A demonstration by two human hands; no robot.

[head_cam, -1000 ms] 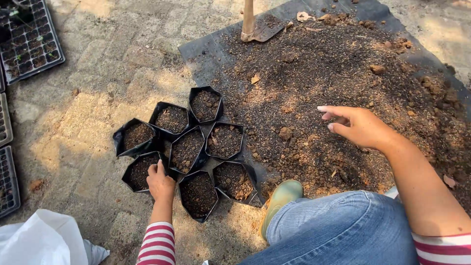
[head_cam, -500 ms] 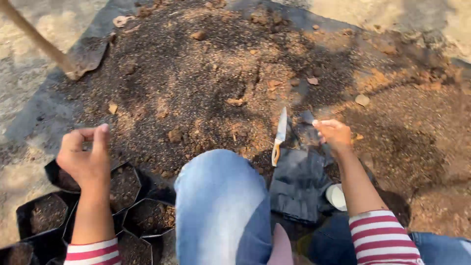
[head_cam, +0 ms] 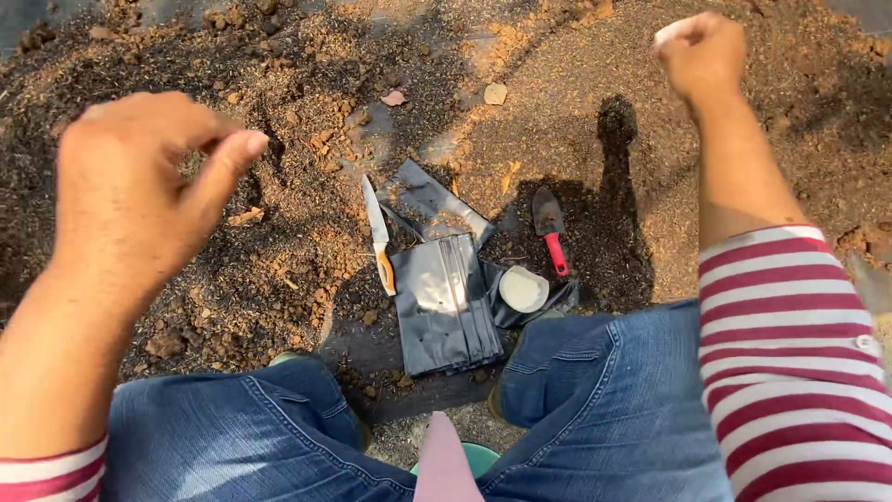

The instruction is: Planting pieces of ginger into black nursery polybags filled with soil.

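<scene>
Your left hand [head_cam: 130, 195] is raised near, fingers loosely curled and holding nothing; your right hand [head_cam: 701, 51] is fisted far right, contents unclear. Stack of black bags [head_cam: 444, 307] lies flat between your knees, knife [head_cam: 378, 237] and trowel [head_cam: 550, 228] on either side within reach.

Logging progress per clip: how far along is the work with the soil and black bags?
Done: the soil heap is spread out, but no filled bag shows. In hand: nothing clear. The left hand is loosely curled and the right hand fisted, both raised. Left: the stack of black bags lies flat, with the knife and trowel beside it.
</scene>
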